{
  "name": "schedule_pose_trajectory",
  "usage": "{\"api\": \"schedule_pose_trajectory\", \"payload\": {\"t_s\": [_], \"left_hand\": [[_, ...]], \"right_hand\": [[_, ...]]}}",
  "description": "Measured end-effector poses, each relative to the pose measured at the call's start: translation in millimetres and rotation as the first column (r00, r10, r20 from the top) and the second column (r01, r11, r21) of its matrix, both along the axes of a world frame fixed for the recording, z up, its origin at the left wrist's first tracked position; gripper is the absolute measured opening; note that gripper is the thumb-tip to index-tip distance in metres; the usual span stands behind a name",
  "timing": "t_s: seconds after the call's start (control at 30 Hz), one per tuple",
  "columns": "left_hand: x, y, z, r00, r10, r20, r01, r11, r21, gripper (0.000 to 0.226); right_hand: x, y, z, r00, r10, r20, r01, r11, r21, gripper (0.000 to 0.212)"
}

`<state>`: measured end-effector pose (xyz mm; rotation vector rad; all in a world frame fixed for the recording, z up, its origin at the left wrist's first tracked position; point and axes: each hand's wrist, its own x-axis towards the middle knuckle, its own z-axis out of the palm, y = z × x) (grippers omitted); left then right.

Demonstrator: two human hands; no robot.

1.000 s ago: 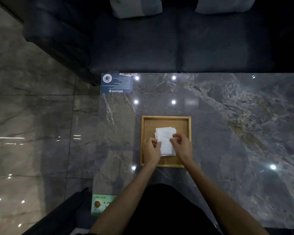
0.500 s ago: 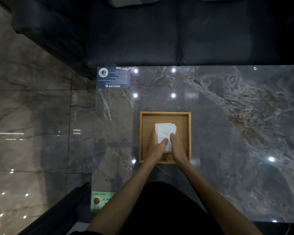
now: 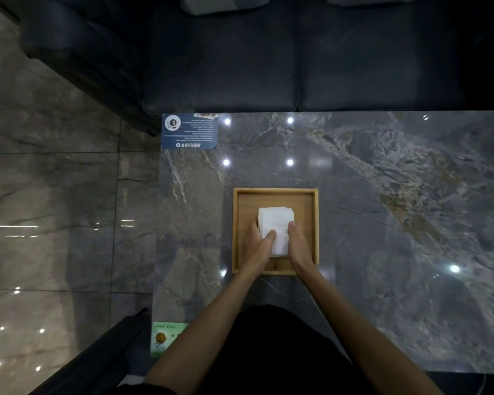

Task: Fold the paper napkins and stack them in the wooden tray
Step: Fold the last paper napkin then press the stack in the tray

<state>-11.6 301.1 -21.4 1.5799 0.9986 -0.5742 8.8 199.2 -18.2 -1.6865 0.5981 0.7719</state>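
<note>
A square wooden tray (image 3: 275,191) sits on the dark marble table, just beyond the near edge. Inside it lies a stack of folded white paper napkins (image 3: 277,220), its far edges slightly fanned. My left hand (image 3: 258,246) lies flat against the stack's left side, fingertips resting on top of the napkins. My right hand (image 3: 298,246) presses along the stack's right side, fingers straight and together. Both hands touch the stack without gripping it. The near end of the stack is partly hidden by my hands.
A blue printed card (image 3: 189,132) lies at the table's far left corner, and a green booklet (image 3: 166,337) at the near left corner. A dark sofa (image 3: 268,61) runs along the table's far side. Glossy tiled floor (image 3: 54,223) is to the left.
A second ago my fingers pinched the top napkin with curled fingers. Now both hands lie flat against the stack's sides. The stack has stayed in the tray.
</note>
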Motion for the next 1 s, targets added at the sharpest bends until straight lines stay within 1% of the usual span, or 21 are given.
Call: {"api": "schedule_pose_trajectory", "payload": {"t_s": [0.03, 0.07, 0.1, 0.13, 0.17, 0.2, 0.23, 0.3, 0.33, 0.4, 0.47, 0.5, 0.63, 0.8, 0.9, 1.0], "left_hand": [[-2.5, 0.9, 2.5, 1.0, 0.005, 0.022, -0.007, 0.996, 0.088, 0.051], [-5.5, 2.7, 8.2, 0.999, 0.022, 0.041, -0.029, 0.98, 0.197, 0.044], [-8.9, 5.8, 12.2, 0.998, 0.034, 0.055, -0.05, 0.943, 0.33, 0.035], [-13.6, 10.7, 16.0, 0.999, 0.026, 0.047, -0.045, 0.882, 0.469, 0.027], [-19.1, 17.2, 16.3, 0.999, 0.008, 0.033, -0.025, 0.819, 0.573, 0.025], [-25.5, 25.1, 16.7, 1.0, -0.017, -0.014, 0.022, 0.787, 0.617, 0.028], [-32.4, 34.0, 11.3, 0.997, -0.041, -0.06, 0.07, 0.771, 0.633, 0.033], [-45.0, 46.3, -1.3, 0.986, -0.08, -0.147, 0.149, 0.82, 0.553, 0.039], [-50.6, 49.6, -7.9, 0.981, -0.102, -0.163, 0.171, 0.852, 0.495, 0.037], [-59.7, 53.2, -16.7, 0.977, -0.153, -0.15, 0.203, 0.883, 0.422, 0.023], [-63.4, 54.6, -20.1, 0.97, -0.202, -0.137, 0.243, 0.86, 0.448, 0.012], [-63.0, 54.5, -18.8, 0.967, -0.22, -0.132, 0.256, 0.842, 0.475, 0.011], [-63.1, 50.5, -18.6, 0.96, -0.251, -0.124, 0.28, 0.836, 0.472, 0.011], [-65.0, 38.7, -28.5, 0.962, -0.257, -0.094, 0.271, 0.845, 0.461, 0.01], [-67.1, 37.9, -30.7, 0.961, -0.258, -0.098, 0.274, 0.856, 0.438, 0.011], [-64.9, 42.3, -25.8, 0.954, -0.293, -0.066, 0.296, 0.873, 0.387, 0.018]], "right_hand": [[-1.8, -2.9, 0.1, 0.999, 0.006, 0.041, -0.001, 0.995, -0.1, 0.037], [-3.7, -8.2, -1.0, 0.996, 0.013, 0.091, 0.009, 0.971, -0.241, 0.033], [-4.7, -14.7, -1.1, 0.989, 0.026, 0.144, 0.032, 0.921, -0.389, 0.03], [-6.3, -23.7, -1.8, 0.982, 0.055, 0.183, 0.047, 0.857, -0.513, 0.031], [-7.2, -32.8, -2.4, 0.975, 0.092, 0.204, 0.048, 0.803, -0.594, 0.032], [-9.6, -41.8, -3.8, 0.971, 0.143, 0.192, 0.015, 0.765, -0.644, 0.034], [-11.8, -49.1, -6.3, 0.97, 0.194, 0.148, -0.047, 0.746, -0.664, 0.038], [-17.3, -61.8, -12.1, 0.967, 0.25, 0.059, -0.158, 0.762, -0.628, 0.039], [-19.4, -66.0, -15.7, 0.963, 0.267, 0.029, -0.197, 0.776, -0.599, 0.035], [-21.6, -69.9, -16.4, 0.955, 0.296, 0.017, -0.233, 0.785, -0.574, 0.022], [-19.9, -71.9, -16.5, 0.956, 0.294, 0.019, -0.229, 0.781, -0.581, 0.012], [-19.0, -72.8, -17.2, 0.953, 0.303, 0.02, -0.233, 0.772, -0.591, 0.01], [-15.7, -78.9, -13.9, 0.937, 0.349, -0.003, -0.27, 0.717, -0.642, 0.007], [-11.8, -95.6, -13.1, 0.931, 0.364, 0.004, -0.274, 0.706, -0.653, 0.008], [-14.8, -104.4, -15.5, 0.922, 0.386, 0.017, -0.287, 0.713, -0.64, 0.007], [-11.1, -107.7, -13.7, 0.926, 0.377, 0.035, -0.286, 0.757, -0.588, 0.009]]}}
